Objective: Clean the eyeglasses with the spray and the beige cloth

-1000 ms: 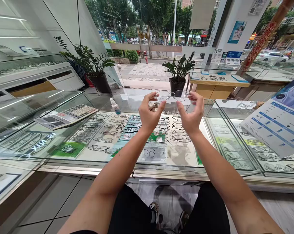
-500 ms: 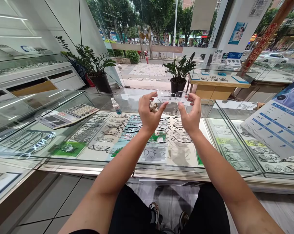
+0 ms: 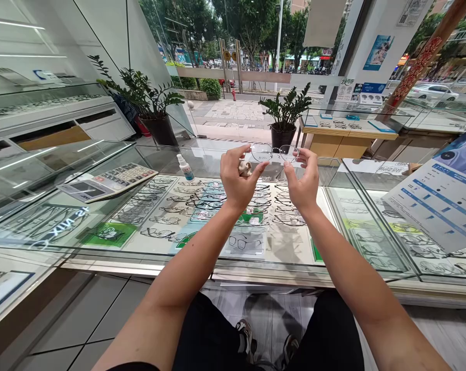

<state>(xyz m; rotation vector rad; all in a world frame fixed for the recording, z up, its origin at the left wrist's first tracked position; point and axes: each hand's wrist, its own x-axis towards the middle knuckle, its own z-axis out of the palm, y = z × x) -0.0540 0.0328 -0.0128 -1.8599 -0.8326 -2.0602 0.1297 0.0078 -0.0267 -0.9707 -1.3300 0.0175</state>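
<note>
A pair of thin-rimmed eyeglasses (image 3: 262, 152) is held up above the glass counter, lenses toward the window. My left hand (image 3: 237, 178) pinches its left side between thumb and fingers. A crumpled pale cloth (image 3: 245, 168) is tucked in that same palm. On the other side, my right hand (image 3: 304, 178) grips the right edge of the frame with thumb and fingertips. Both arms reach forward over the counter. Beyond the left hand, a small spray bottle (image 3: 185, 169) stands upright on the glass top.
Under the glass of the display counter (image 3: 287, 252) lie rows of spectacle frames. A calculator (image 3: 107, 183) rests at the left, and a printed sign (image 3: 437, 196) leans at the right. Two potted plants (image 3: 282, 135) (image 3: 159, 126) stand before the window.
The eyeglasses have tilted slightly, so the rims show a little differently against the window. Both hands stay in nearly the same place.
</note>
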